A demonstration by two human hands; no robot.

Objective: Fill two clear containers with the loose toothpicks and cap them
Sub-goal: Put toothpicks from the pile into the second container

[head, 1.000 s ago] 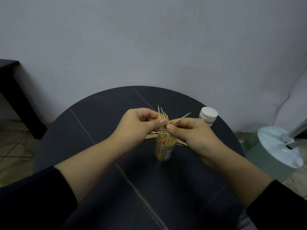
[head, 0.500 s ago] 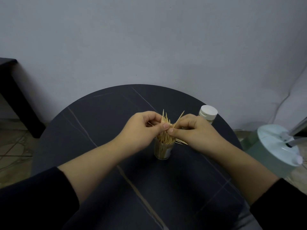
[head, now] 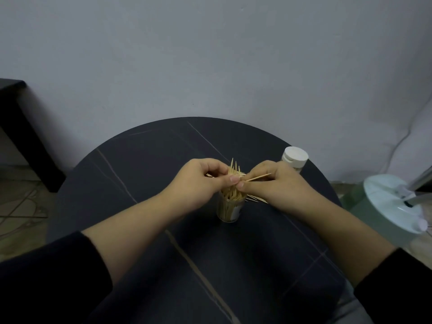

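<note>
Above the round black veined table (head: 145, 230), the left hand (head: 201, 181) curled its fingers and thumb round an upright bundle of pale wooden toothpicks (head: 234, 169) directly over the small clear cylindrical container (head: 230, 210), while the right hand (head: 275, 183) pinched a single slanting toothpick (head: 258, 177) beside that bundle, in front of the white-capped clear container (head: 295, 157).

The left forearm (head: 131, 220) and right forearm (head: 339, 228) rise bare out of dark sleeves (head: 46, 277) at the lower corners of the frame and meet at its centre. The left grip (head: 202, 181) has curled fingers, its thumb pinching an upright bunch of toothpicks (head: 234, 170). The right grip (head: 273, 183) pinches a single toothpick (head: 257, 177) between thumb and forefinger, its free end pointing right. The thumb tips are just beside each other.
</note>
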